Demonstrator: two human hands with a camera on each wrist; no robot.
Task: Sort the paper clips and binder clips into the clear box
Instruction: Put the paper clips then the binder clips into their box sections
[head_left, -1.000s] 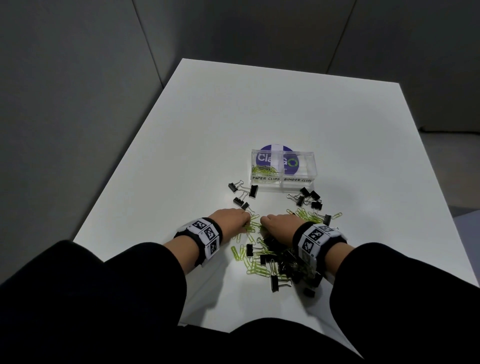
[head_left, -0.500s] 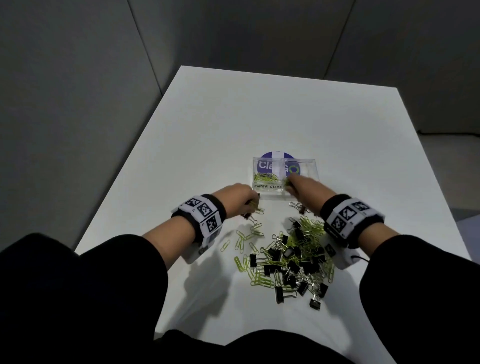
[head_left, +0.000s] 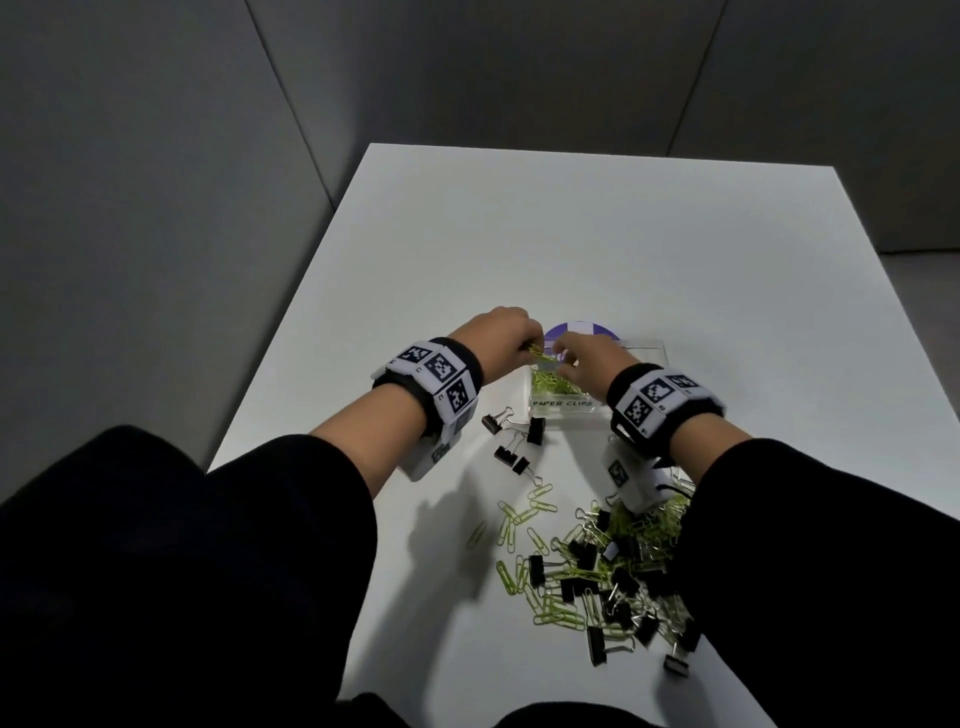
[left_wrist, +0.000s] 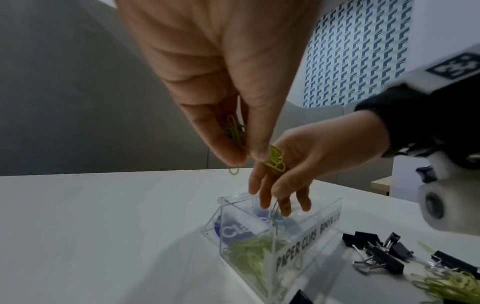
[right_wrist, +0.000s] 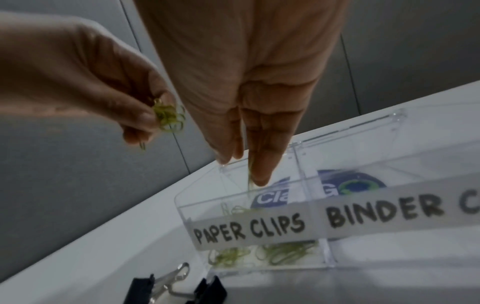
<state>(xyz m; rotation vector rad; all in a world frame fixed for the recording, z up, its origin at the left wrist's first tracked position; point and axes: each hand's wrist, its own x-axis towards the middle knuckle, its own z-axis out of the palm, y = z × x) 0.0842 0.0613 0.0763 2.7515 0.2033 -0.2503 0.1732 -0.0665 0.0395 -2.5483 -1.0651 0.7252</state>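
Right hand (right_wrist: 249, 115) fingers point into the clear box (right_wrist: 389, 131), apparently releasing a paper clip (right_wrist: 250, 174).

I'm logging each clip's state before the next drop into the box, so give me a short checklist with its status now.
1. Left hand pinches a bunch of green paper clips: ok.
2. Left hand above the PAPER CLIPS compartment of the clear box: cannot tell; it sits at that compartment's left edge.
3. Right hand, fingers straight, over that compartment, a clip dropping from it: ok.
4. PAPER CLIPS compartment holds only green clips: ok.
5. Binder-clip compartment has clips in it: not ok, none visible.
6. Table cleared of loose clips: not ok; a mixed pile remains near the person.
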